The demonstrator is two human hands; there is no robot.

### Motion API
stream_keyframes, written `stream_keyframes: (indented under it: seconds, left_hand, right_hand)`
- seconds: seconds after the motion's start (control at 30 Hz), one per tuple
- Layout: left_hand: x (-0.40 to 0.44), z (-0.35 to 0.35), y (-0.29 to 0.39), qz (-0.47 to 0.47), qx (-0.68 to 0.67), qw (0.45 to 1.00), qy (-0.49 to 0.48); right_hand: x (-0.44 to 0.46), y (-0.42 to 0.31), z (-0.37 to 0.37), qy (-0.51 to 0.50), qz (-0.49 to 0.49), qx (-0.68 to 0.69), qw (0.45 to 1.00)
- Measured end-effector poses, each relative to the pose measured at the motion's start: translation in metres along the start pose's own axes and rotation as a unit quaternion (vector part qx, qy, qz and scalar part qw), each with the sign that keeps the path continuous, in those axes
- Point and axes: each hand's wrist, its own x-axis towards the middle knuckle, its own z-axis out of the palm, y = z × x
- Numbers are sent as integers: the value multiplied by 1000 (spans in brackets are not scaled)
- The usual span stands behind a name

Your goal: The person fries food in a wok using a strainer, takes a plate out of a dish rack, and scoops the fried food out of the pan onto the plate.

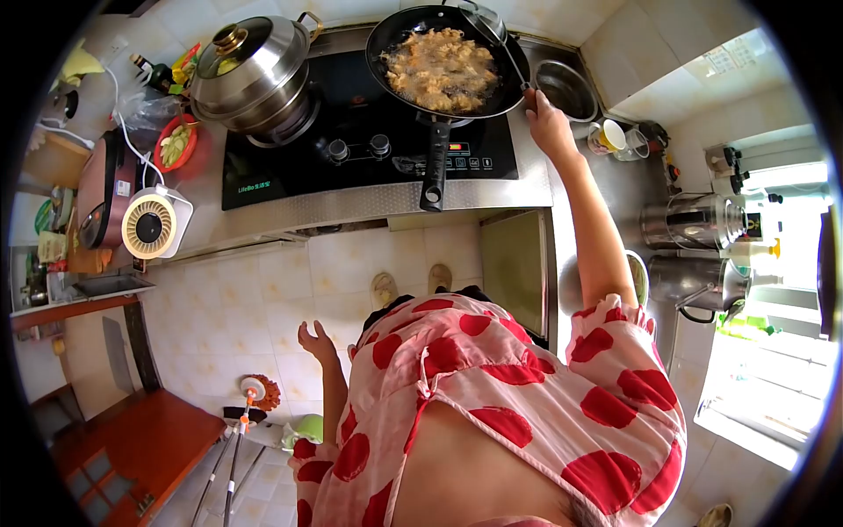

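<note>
My right hand (546, 121) is closed around the handle of a long-handled metal skimmer (488, 28). The skimmer's head is at the far right rim of a black wok (518, 75). Golden-brown battered pieces (443, 70) fry in bubbling oil inside the wok, which sits on the right burner. The wok's black handle (435, 167) points toward me over the counter edge. Low at my side, away from the counter, hangs my left hand (318, 342), fingers apart and holding nothing.
A large lidded steel pot (255, 79) stands on the left burner of the black cooktop (281, 176). Left of it are a red bowl (178, 142) and a small fan (151, 225). Mugs (606, 137), a metal basin (565, 88) and a steel kettle (694, 221) line the right side.
</note>
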Motion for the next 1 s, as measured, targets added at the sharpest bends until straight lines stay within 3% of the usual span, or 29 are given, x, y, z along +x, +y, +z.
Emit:
stream_keyframes:
  seconds: [0.07, 0.1, 0.13, 0.17, 0.23, 0.3, 0.37, 0.4, 0.53, 0.77, 0.87, 1.0]
  left_hand:
    - [-5, -3, -5, -7, 7, 1000, -11]
    - [-7, -4, -6, -8, 8, 1000, -10]
    - [-9, -4, -6, -25, 3, 1000, -11]
    - [-10, -4, -5, -42, -1, 999, -12]
    - [-12, -3, -4, -49, -4, 999, -14]
    - [-8, -3, -4, -54, -8, 998, -20]
    - [-4, 2, -3, -45, -8, 999, -28]
    - [-1, 4, -1, -44, -8, 999, -30]
    - [9, 13, 3, -13, -20, 999, -36]
    - [13, 20, 3, 22, -13, 999, -31]
    - [14, 19, 4, 23, -16, 999, -36]
    - [12, 18, 5, 12, -27, 999, -26]
  right_hand:
    - [2, 9, 12, 13, -48, -1, 999]
    - [-3, -12, -2, -111, 102, 167, 974]
    - [-7, -27, -13, -227, 245, 323, 885]
    - [-10, -29, -18, -228, 244, 323, 885]
    - [-17, -29, -27, -265, 266, 455, 807]
    - [-29, -44, -51, -280, 274, 430, 813]
    - [-43, -63, -73, -259, 238, 338, 873]
    - [-49, -67, -82, -271, 233, 346, 868]
    - [-67, -73, -80, -221, 182, 282, 916]
    - [-66, -96, -92, -207, 163, 299, 917]
    - [-58, -98, -80, -313, 223, 330, 862]
    - [-53, -96, -61, -291, 226, 266, 891]
